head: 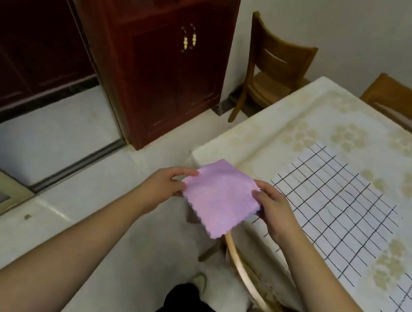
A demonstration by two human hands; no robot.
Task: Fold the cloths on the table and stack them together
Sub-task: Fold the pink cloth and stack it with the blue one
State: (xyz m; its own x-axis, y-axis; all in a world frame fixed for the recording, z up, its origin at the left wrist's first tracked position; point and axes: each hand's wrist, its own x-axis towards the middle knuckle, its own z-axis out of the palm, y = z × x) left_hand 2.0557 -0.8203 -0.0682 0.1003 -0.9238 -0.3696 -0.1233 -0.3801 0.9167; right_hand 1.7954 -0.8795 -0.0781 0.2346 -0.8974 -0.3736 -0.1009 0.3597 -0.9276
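A small pink-purple cloth [219,197], folded into a square with scalloped edges, is held in the air just off the near left corner of the table [269,144]. My left hand [167,184] pinches its left corner. My right hand [272,207] pinches its right corner. The cloth hangs like a diamond, one corner pointing down. A white checked cloth [341,203] with dark grid lines lies flat on the table to the right of my hands.
A floral tablecloth covers the table. Wooden chairs stand at the far left [273,71], far right [408,110] and right below my hands [258,295]. A dark red cabinet [160,66] stands to the left across the pale floor.
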